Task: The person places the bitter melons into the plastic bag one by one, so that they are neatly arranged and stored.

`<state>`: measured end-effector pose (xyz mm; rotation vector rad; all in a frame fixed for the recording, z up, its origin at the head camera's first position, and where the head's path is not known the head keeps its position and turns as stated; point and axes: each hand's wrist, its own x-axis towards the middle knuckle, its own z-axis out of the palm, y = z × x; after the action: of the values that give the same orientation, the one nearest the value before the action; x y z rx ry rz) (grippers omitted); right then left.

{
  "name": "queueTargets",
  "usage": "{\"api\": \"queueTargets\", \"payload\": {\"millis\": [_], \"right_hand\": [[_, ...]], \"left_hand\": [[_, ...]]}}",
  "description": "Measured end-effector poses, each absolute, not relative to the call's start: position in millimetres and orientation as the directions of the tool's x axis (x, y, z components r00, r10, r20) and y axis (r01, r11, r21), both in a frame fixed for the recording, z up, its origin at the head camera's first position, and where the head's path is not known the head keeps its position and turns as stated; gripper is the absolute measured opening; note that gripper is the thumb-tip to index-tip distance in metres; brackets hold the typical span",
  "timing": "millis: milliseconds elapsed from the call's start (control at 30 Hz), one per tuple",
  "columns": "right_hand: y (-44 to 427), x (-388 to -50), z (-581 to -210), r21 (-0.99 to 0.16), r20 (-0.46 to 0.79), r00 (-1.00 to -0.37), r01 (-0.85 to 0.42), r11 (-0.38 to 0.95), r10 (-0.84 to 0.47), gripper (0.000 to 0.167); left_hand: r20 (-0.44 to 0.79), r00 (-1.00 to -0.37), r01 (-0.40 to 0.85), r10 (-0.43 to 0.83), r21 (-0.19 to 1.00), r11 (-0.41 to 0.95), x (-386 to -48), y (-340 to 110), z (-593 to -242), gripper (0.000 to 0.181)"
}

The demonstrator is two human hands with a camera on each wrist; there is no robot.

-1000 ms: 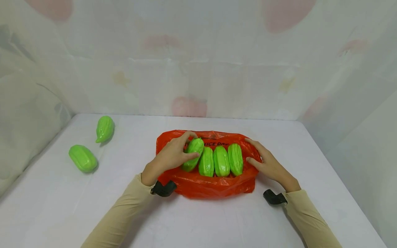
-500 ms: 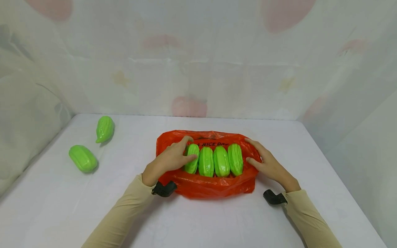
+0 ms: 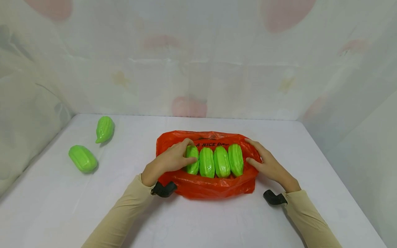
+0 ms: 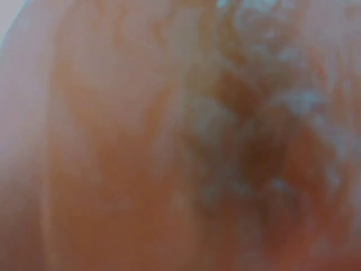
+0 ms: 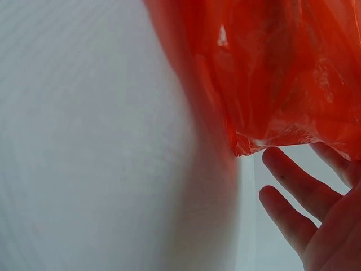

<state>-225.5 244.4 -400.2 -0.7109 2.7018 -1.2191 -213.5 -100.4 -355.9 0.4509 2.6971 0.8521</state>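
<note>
A red plastic bag (image 3: 214,189) lies with its mouth spread on the white table, printed with "A NICE DAY". Inside it, several glossy green ridged gourds sit side by side. My left hand (image 3: 172,156) is at the bag's left side, its thumb and curled index finger around the leftmost gourd (image 3: 193,165). The left wrist view is too blurred to tell the fingers' contact. At the opposite side my right hand (image 3: 268,165) holds the bag's rim, thumb inside the mouth. In the right wrist view, spread fingers (image 5: 299,183) show beneath the red plastic.
Two more green gourds lie on the table at the left: one with a pointed tip (image 3: 105,128) farther back, and a blunt one (image 3: 82,158) nearer. A patterned white sheet (image 3: 242,82) rises behind the table (image 3: 204,224).
The leftmost gourd, tilted and raised in my left hand a second ago, now lies lower, in line with the others in the bag. My right hand has stayed at the rim.
</note>
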Motion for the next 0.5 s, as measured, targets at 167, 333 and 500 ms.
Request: {"api": "queueTargets", "payload": {"millis": [167,333,500], "right_hand": [[245,-225,-400,-0.729,0.104,-0.887,-0.376,0.571,-0.451,0.062],[244,-225,-400,-0.731,0.104,-0.887,-0.374,0.57,-0.449,0.063],[245,-226,-400,-0.728,0.108,-0.886,-0.38,0.57,-0.451,0.062]], "left_hand": [[-0.169,-0.911,0.214,0.375,0.583,0.784,-215,-103,-355,0.054],[-0.173,-0.915,0.204,0.363,0.578,0.79,-214,-105,-351,0.059],[-0.159,-0.923,0.205,0.351,0.569,0.796,-211,-107,-342,0.06]]}}
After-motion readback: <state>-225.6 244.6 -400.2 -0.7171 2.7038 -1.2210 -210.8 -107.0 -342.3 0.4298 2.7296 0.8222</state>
